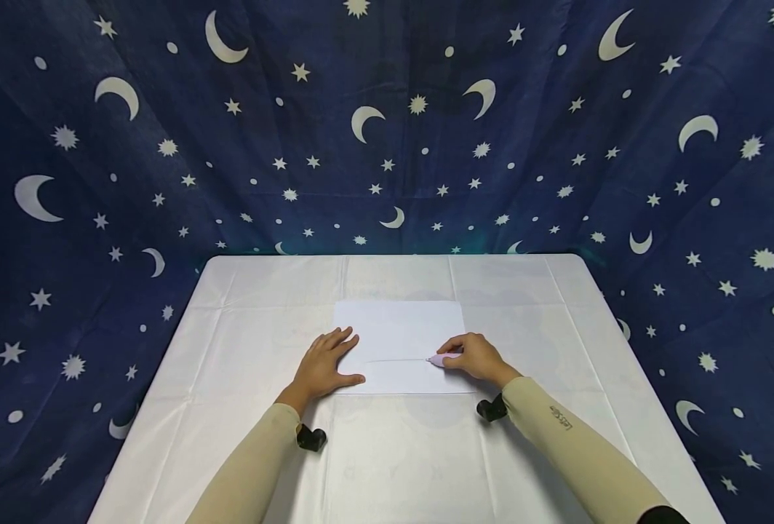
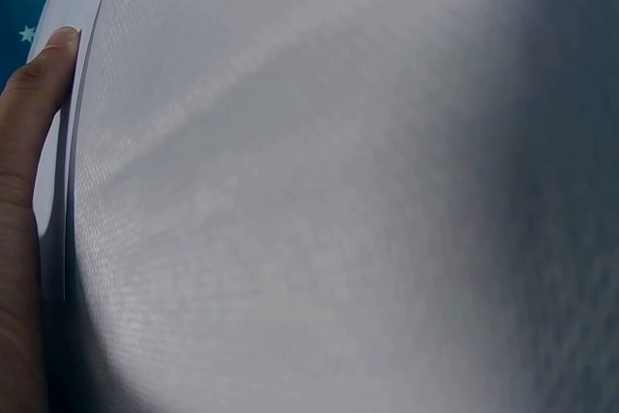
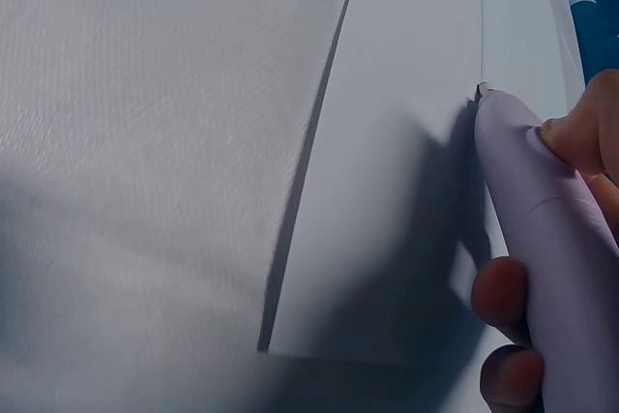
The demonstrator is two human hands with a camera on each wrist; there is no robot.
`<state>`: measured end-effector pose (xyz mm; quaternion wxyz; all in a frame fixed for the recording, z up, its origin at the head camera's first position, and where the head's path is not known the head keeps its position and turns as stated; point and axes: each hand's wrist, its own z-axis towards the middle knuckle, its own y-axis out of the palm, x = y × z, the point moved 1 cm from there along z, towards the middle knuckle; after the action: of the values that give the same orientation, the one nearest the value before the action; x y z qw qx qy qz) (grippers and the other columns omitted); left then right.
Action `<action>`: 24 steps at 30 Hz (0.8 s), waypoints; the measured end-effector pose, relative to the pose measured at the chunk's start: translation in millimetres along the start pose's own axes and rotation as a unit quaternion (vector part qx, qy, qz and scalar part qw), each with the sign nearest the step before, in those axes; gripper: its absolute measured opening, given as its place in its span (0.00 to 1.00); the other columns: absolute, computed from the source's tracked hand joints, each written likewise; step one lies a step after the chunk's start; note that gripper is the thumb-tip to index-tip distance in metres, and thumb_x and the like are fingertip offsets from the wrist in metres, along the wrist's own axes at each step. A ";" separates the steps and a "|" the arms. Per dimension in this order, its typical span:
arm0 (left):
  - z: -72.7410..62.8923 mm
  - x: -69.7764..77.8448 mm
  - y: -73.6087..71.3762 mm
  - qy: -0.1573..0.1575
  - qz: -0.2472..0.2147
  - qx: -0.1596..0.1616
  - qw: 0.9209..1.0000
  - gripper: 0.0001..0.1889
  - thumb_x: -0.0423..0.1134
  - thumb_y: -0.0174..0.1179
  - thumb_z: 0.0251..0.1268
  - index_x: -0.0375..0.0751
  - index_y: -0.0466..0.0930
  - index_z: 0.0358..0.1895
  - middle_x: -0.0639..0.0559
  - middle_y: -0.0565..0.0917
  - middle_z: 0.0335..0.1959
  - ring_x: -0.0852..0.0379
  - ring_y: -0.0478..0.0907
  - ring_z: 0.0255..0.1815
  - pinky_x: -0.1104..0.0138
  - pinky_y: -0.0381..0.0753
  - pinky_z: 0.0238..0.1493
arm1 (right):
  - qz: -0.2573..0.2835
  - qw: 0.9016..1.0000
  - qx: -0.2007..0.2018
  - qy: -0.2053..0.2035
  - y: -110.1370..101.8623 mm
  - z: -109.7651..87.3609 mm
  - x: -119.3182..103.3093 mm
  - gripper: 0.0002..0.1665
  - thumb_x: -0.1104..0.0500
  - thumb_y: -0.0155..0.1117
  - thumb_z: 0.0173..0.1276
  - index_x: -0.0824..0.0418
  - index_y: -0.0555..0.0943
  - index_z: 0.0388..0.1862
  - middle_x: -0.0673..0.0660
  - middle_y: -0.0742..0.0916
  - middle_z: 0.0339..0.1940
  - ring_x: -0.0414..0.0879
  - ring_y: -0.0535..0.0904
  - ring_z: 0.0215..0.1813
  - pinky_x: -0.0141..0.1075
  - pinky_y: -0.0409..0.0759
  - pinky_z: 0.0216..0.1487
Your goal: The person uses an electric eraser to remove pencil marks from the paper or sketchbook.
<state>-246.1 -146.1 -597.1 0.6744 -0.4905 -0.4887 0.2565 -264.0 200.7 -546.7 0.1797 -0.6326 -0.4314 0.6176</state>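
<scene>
A white sheet of paper (image 1: 400, 327) lies on the table, with a thin line (image 1: 396, 360) running across its lower part. My left hand (image 1: 324, 367) rests with spread fingers over the sheet's left edge. In the left wrist view a finger (image 2: 44, 84) lies along the paper's edge. Over the sheet's right part my right hand (image 1: 479, 358) grips a light purple pen-shaped cutter (image 3: 546, 210), its tip pointing left. The small tip touches the paper at the line's right end, and the thumb (image 3: 585, 132) presses on the cutter's upper side. The cutter's rear end is out of view.
The table (image 1: 262, 291) is covered by a creased white cloth. Behind and at both sides hangs a dark blue curtain (image 1: 321, 131) with moons and stars. A black wrist device (image 1: 311, 438) sits at the left cuff, and another black device (image 1: 492, 409) at the right.
</scene>
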 end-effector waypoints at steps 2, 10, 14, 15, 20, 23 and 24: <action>0.3 0.0 -0.4 0.003 -0.001 0.001 1.000 0.48 0.70 0.64 0.50 0.50 0.65 0.74 0.52 0.60 0.78 0.46 0.53 0.79 0.48 0.49 0.79 | 0.005 1.000 -0.001 -0.002 0.7 0.8 -0.9 0.09 0.54 0.75 0.58 0.47 0.90 0.39 0.46 0.88 0.38 0.43 0.80 0.44 0.42 0.78 0.48; 0.8 -0.7 -0.2 -0.012 0.002 -0.024 1.000 0.49 0.72 0.62 0.52 0.54 0.61 0.76 0.56 0.56 0.79 0.50 0.49 0.80 0.51 0.44 0.80 | 0.005 1.000 -0.002 0.003 4.2 2.8 -2.6 0.08 0.54 0.75 0.58 0.46 0.90 0.38 0.46 0.88 0.38 0.45 0.81 0.47 0.44 0.79 0.52; 0.6 -1.1 -0.2 -0.012 0.000 -0.023 1.000 0.49 0.72 0.62 0.52 0.53 0.61 0.76 0.56 0.56 0.79 0.50 0.49 0.80 0.50 0.45 0.80 | 0.003 1.000 -0.001 0.004 3.8 2.1 -2.0 0.08 0.54 0.75 0.59 0.47 0.89 0.38 0.46 0.88 0.39 0.45 0.81 0.47 0.45 0.78 0.53; 0.6 -1.2 -0.1 -0.011 0.000 -0.022 1.000 0.49 0.72 0.62 0.52 0.53 0.62 0.76 0.56 0.56 0.79 0.49 0.49 0.80 0.50 0.45 0.80 | 0.003 1.000 -0.001 0.003 3.2 1.8 -1.6 0.08 0.54 0.75 0.59 0.47 0.89 0.38 0.46 0.88 0.39 0.45 0.81 0.47 0.45 0.78 0.53; 0.5 -1.1 -0.4 -0.011 0.000 -0.020 1.000 0.49 0.72 0.62 0.51 0.53 0.62 0.76 0.56 0.56 0.79 0.49 0.49 0.80 0.50 0.44 0.80 | 0.009 1.000 0.000 -0.001 1.3 1.3 -1.5 0.08 0.54 0.75 0.59 0.47 0.90 0.38 0.46 0.88 0.38 0.45 0.80 0.46 0.45 0.78 0.52; 0.1 -0.2 -1.1 -0.012 -0.003 -0.019 1.000 0.49 0.71 0.63 0.51 0.53 0.62 0.76 0.55 0.57 0.79 0.49 0.49 0.80 0.50 0.44 0.80 | 0.013 1.000 -0.002 -0.003 3.0 2.2 -2.4 0.08 0.55 0.75 0.58 0.48 0.90 0.39 0.46 0.88 0.38 0.43 0.80 0.44 0.42 0.78 0.49; 0.1 0.2 -1.3 -0.012 -0.005 -0.018 1.000 0.49 0.71 0.63 0.51 0.53 0.62 0.75 0.55 0.57 0.79 0.49 0.49 0.80 0.50 0.44 0.80 | 0.014 1.000 -0.003 -0.004 3.7 2.7 -2.8 0.08 0.55 0.75 0.58 0.48 0.90 0.39 0.46 0.88 0.38 0.43 0.79 0.44 0.41 0.78 0.49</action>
<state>-246.3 -146.4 -595.8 0.6607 -0.4974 -0.5037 0.2498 -264.9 195.7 -548.2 0.1673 -0.6367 -0.4254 0.6211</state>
